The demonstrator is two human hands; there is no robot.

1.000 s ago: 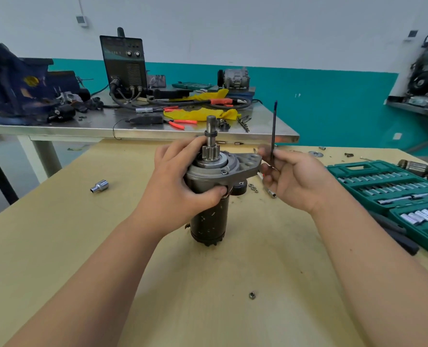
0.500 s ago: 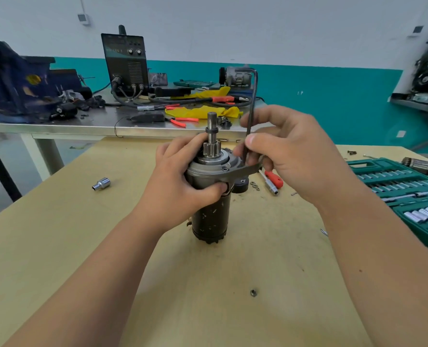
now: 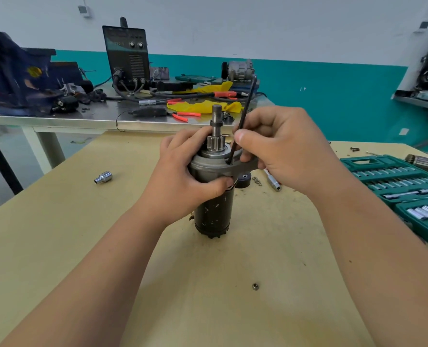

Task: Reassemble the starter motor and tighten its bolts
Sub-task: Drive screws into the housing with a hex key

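The starter motor stands upright on the wooden table, black body below, grey end housing and toothed pinion shaft on top. My left hand grips the grey housing from the left. My right hand pinches a long thin black bolt. The bolt leans slightly right, and its lower tip sits in a hole in the housing flange.
A loose socket lies at the left, a small nut in front of the motor, and nuts and a bit holder behind my right hand. A green socket set case lies open at the right. A cluttered metal bench stands behind.
My right hand brought the long bolt from beside the motor to above the flange, then lowered its tip into the flange hole. My left hand kept its grip on the housing.
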